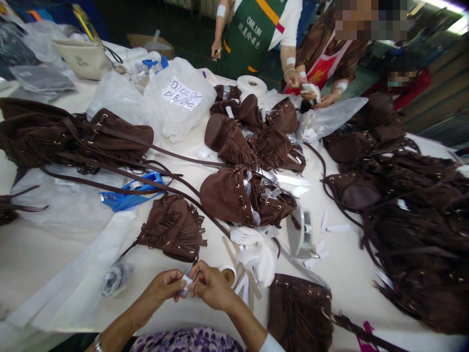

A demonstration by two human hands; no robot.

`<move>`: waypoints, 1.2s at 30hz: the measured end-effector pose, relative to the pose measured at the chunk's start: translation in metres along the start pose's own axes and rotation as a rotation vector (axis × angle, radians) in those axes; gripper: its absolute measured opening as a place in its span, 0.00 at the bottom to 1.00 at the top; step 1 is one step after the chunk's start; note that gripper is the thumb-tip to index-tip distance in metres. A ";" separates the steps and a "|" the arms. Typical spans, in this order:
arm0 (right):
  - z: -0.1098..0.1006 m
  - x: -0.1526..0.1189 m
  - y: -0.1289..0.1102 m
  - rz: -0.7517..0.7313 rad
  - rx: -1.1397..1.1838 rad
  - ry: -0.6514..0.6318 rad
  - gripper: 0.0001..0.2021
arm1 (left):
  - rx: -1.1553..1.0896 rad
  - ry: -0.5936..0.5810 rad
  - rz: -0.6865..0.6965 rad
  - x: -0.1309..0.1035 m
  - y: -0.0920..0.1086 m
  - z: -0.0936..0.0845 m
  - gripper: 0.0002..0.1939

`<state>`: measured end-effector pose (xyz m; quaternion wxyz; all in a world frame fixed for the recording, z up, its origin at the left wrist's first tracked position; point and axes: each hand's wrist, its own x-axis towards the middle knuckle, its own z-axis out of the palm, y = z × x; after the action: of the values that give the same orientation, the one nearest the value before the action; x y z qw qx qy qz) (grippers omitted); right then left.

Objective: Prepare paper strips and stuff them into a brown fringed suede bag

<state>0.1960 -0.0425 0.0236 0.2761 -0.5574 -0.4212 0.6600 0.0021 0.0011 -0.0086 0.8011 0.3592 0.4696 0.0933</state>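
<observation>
My left hand [163,288] and right hand [210,286] meet low over the tabletop [44,254], both pinching one small white paper piece [186,281] between fingertips. I see a tape roll [229,275] just beside my right hand, a fringed brown bag [174,227] beyond.

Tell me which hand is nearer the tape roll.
Right. The right hand sits just left of the tape roll, almost touching it; the left hand lies farther left, beyond the right.

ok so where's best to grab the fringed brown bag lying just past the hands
Probably by the strap at the upper left corner of the fringed brown bag, coming from the left: the bag lies flat and floppy, its fringe hangs loose, and the strap runs clear over bare table.
</observation>
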 end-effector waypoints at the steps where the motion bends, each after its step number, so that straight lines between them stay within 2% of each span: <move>1: 0.001 0.000 0.000 0.013 0.009 0.005 0.10 | 0.020 -0.004 0.011 0.001 -0.001 -0.002 0.22; 4: 0.004 0.002 0.003 0.022 0.055 0.012 0.10 | 0.067 -0.035 0.055 -0.002 0.002 -0.005 0.20; 8: 0.004 0.004 0.005 0.039 0.140 0.012 0.10 | 0.097 -0.043 0.041 -0.012 0.016 0.001 0.22; 13: 0.005 0.002 0.002 0.045 0.165 0.037 0.10 | 0.133 0.039 0.027 -0.012 0.020 0.010 0.22; 19: 0.012 -0.002 0.011 0.066 0.259 0.119 0.14 | -0.086 0.012 -0.025 -0.016 0.016 0.019 0.18; 24: 0.011 -0.007 0.008 0.061 0.033 0.139 0.13 | -0.197 -0.003 -0.077 -0.024 0.022 0.025 0.16; 28: 0.003 -0.010 -0.001 0.008 -0.197 0.132 0.12 | -0.300 -0.018 -0.139 -0.026 0.022 0.020 0.11; 32: 0.001 -0.008 -0.004 -0.038 -0.283 0.143 0.10 | -0.463 -0.014 -0.186 -0.025 0.018 0.015 0.07; 36: 0.002 -0.004 0.003 -0.075 -0.338 0.137 0.09 | -0.530 -0.022 -0.287 -0.027 0.014 0.015 0.12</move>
<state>0.1954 -0.0480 0.0230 0.2308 -0.6234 -0.5268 0.5297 0.0022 -0.0090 0.0243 0.8770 0.0685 0.4661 0.0948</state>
